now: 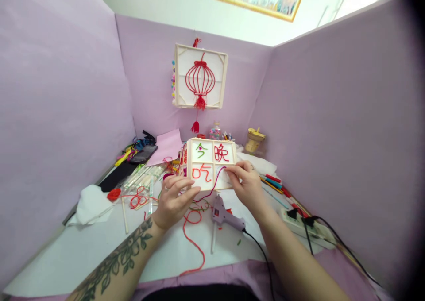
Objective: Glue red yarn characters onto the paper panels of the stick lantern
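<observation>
A box-shaped lantern with a pale wooden frame and white panes stands tilted toward me. Three panes of its front bear yarn characters in green, dark red and orange-red. At its lower left corner, my left hand grips the frame between thumb and fingers. My right hand pinches the end of a purple yarn against the lower right pane. From there the strand runs down and left below the frame. Just under the lantern, a lilac glue gun lies on the table.
Another lantern with a red yarn design hangs at the back. Red yarn trails across the white table. A phone and packed sticks lie left; a power strip with black cords, markers and a yellow-lidded cup are right.
</observation>
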A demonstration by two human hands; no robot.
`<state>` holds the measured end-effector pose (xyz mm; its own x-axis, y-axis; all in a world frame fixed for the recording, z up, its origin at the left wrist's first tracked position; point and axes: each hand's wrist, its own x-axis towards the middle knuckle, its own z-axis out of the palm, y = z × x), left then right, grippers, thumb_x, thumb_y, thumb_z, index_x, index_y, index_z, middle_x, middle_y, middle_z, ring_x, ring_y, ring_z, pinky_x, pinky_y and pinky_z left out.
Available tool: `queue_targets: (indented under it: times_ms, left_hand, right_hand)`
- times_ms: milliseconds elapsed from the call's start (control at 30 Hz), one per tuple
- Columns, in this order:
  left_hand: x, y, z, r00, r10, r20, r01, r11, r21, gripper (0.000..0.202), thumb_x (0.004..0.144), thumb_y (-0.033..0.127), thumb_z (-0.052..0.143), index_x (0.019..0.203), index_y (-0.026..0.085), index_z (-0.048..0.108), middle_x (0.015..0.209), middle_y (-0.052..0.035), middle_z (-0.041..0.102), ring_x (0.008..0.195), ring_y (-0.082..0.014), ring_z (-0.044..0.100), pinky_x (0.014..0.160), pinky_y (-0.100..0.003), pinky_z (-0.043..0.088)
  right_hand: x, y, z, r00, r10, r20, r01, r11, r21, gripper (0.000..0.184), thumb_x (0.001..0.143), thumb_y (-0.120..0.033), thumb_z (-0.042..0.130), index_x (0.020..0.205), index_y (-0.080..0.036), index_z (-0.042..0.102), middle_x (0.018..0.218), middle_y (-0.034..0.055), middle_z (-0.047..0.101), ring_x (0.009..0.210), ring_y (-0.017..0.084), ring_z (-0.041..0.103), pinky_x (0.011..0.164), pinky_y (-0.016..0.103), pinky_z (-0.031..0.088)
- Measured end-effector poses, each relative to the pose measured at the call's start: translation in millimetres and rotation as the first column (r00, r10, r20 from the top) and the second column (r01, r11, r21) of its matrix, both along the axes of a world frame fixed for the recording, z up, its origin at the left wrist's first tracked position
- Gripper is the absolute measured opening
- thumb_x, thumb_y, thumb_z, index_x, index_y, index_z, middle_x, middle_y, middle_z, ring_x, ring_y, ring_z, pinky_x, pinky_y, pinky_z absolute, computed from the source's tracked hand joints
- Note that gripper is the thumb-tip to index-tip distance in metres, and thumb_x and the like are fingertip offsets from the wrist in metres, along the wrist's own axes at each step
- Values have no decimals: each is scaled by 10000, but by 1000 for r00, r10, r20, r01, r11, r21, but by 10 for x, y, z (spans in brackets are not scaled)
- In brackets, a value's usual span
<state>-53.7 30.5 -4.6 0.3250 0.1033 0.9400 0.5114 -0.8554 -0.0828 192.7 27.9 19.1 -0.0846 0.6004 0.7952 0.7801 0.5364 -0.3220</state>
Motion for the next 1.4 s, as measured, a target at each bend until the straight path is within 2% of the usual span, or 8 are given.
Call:
queue_targets:
  times_ms: [233,700,900,1167,1400]
  left_hand:
    - [2,-15,22,1000,-4,-3,4,1000,14,352,770,45,691,1065,234,654,1005,-55,643,988,-192,570,888,-397,471]
    - [1,-31,55,1000,7,-10,-7,999,33,333,787,48,672,1054,246,657,992,-45,649,975,-177,572,877,-379,473]
    - [-11,-25,31,1000,-1,-9,2,1000,15,312,808,67,647,1060,250,664,992,-47,655,990,-180,571,893,-376,462]
    - [-18,-17,5,1000,9,-15,-9,1000,22,318,822,71,630,1073,264,660,1003,-44,658,1008,-180,564,925,-396,458]
    - [-17,-26,10,1000,8,-18,-8,1000,16,325,813,70,638,1075,262,662,999,-48,660,1006,-183,569,923,-398,461]
  right_hand:
    - [-22,33,65,1000,-14,8,14,1000,-2,188,897,-218,535,931,-206,720,845,56,529,828,197,510,753,366,453]
    - [-54,48,81,1000,-11,0,11,1000,4,181,897,-230,537,901,-214,718,822,52,539,810,199,517,735,362,447]
    - [-48,-20,106,999,0,-51,-1,1000,-12,166,886,-225,550,894,-225,715,819,42,543,806,191,523,737,351,450]
    - [-85,44,127,999,-7,37,8,1000,-23,172,884,-222,548,869,-224,719,848,48,541,829,196,521,772,360,443]
    - [-70,-26,157,999,9,-40,-10,1000,-24,172,881,-234,544,854,-212,713,818,45,542,797,187,525,732,351,451]
